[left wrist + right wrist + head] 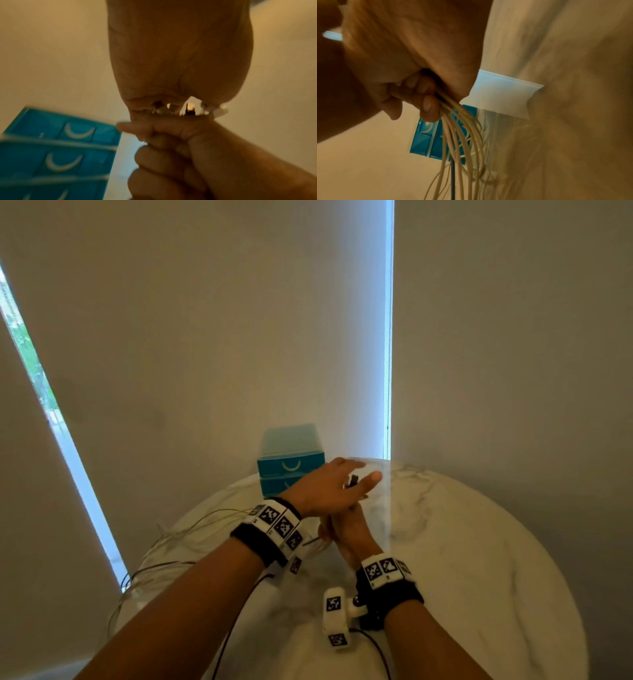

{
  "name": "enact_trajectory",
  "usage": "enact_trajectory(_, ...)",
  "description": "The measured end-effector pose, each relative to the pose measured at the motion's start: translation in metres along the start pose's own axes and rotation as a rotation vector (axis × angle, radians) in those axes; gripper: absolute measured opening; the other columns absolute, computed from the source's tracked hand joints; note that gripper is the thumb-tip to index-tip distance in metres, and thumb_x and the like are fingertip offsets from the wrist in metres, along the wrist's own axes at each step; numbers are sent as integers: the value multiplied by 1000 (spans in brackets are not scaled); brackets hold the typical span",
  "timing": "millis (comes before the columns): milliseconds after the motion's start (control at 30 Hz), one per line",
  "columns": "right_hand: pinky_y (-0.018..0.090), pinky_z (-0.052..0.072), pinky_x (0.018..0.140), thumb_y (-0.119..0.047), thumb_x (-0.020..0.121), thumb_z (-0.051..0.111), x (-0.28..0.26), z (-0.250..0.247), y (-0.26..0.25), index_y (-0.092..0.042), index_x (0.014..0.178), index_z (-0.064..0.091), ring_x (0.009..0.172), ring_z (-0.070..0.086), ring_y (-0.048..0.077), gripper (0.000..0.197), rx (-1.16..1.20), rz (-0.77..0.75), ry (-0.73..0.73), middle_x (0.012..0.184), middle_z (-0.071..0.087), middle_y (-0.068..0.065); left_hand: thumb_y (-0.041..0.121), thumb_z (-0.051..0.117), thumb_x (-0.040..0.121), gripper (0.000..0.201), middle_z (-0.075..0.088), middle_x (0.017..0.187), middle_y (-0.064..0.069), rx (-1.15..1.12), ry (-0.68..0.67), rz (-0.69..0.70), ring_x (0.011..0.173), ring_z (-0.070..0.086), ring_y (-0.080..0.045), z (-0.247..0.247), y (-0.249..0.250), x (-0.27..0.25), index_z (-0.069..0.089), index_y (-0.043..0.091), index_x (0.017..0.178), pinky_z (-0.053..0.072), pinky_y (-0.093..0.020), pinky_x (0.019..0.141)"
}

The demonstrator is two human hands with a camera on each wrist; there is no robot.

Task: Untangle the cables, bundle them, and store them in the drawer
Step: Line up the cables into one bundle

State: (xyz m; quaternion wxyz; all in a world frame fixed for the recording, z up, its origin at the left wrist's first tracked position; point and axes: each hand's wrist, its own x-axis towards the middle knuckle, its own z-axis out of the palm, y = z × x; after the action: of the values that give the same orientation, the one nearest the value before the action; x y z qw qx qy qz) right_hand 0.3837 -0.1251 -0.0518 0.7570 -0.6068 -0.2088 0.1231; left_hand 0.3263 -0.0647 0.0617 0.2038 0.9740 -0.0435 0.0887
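Both hands meet above the marble table [462,542], in front of a blue drawer unit [291,465]. My right hand [346,529] is a fist around a bunch of cream cables [462,135], which hang down from its curled fingers [423,97]. Loose loops of cable [164,542] trail over the table's left edge. My left hand [329,487] crosses over the right fist and pinches a dark cable plug [352,481] between thumb and fingers. Small plugs [188,109] peek out under the left palm [171,54], just above the right fist [171,155].
The drawer unit [56,148] has stacked blue fronts with white curved handles, all pushed in. Pale blinds hang behind the round table. A thin black lead [226,638] runs under my left forearm. The table's right half [496,594] shows bare marble.
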Motion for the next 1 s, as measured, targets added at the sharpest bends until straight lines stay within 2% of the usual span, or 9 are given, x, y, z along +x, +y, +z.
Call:
enact_trajectory(100, 33, 37, 50, -20, 110, 52, 0, 0, 2, -16, 76, 54, 45, 45, 20, 34, -1, 36, -17, 48, 49, 0, 69, 19, 109, 74, 76, 118, -3, -353, -40, -88, 115, 70, -21, 8, -18, 13, 75, 21, 116, 50, -47, 113)
enact_trajectory(300, 36, 48, 51, -34, 111, 52, 12, 4, 2, -23, 111, 65, 49, 58, 23, 17, -101, 28, 23, 56, 62, 1, 66, 17, 109, 79, 78, 120, -14, -624, -151, -154, 122, 71, -31, 16, -33, 24, 77, 15, 106, 47, -56, 117)
enact_trajectory(400, 27, 41, 45, -29, 112, 52, 7, 2, -2, -22, 122, 64, 43, 49, 14, 17, -18, 32, -34, 51, 56, -8, 64, 17, 111, 79, 75, 128, -17, -689, -184, -172, 128, 67, -34, 10, -38, 29, 74, 11, 116, 46, -56, 118)
enact_trajectory(500, 28, 30, 46, -8, 101, 63, 1, -3, -6, -12, 93, 58, 44, 35, 15, 10, 172, 98, -128, 53, 42, -1, 66, 13, 109, 83, 73, 134, -13, -802, -149, -148, 130, 67, -29, -1, -39, 28, 66, 8, 136, 47, -51, 117)
enact_trajectory(633, 30, 30, 46, -3, 96, 68, -2, 1, -8, -5, 99, 62, 44, 32, 15, 8, 232, 109, -199, 53, 38, 1, 61, 14, 112, 75, 73, 134, 3, -620, -8, -70, 128, 67, -15, -15, -24, 21, 73, 17, 127, 47, -37, 115)
enact_trajectory(767, 30, 31, 47, 2, 92, 72, -2, -1, -8, -4, 99, 65, 45, 30, 15, 11, 294, 103, -211, 53, 37, 0, 34, 57, 108, 15, 73, 111, 6, -172, 161, -11, 102, 70, -17, -27, -18, 14, 68, 24, 111, 59, -45, 96)
enact_trajectory(833, 31, 36, 49, 1, 90, 75, 1, -2, -6, 0, 105, 68, 46, 34, 14, 17, 280, 78, -194, 55, 41, 1, 26, 60, 104, 5, 70, 103, 7, -93, 231, -12, 91, 68, -18, -34, -18, 10, 63, 23, 106, 59, -40, 83)
enact_trajectory(933, 32, 40, 52, 1, 87, 77, 4, -1, -3, -1, 104, 70, 48, 41, 15, 19, 250, 51, -156, 57, 46, 4, 28, 60, 102, 13, 72, 93, 9, -92, 115, -94, 83, 67, -13, -39, -22, 6, 70, 20, 98, 49, -31, 76)
enact_trajectory(1000, 32, 41, 50, -3, 85, 78, 5, 1, -4, -2, 96, 66, 46, 44, 15, 16, 208, 55, -134, 56, 48, 4, 32, 70, 95, 8, 74, 95, 11, 9, 49, -94, 88, 69, -10, -38, -27, 3, 73, 25, 96, 54, -30, 78)
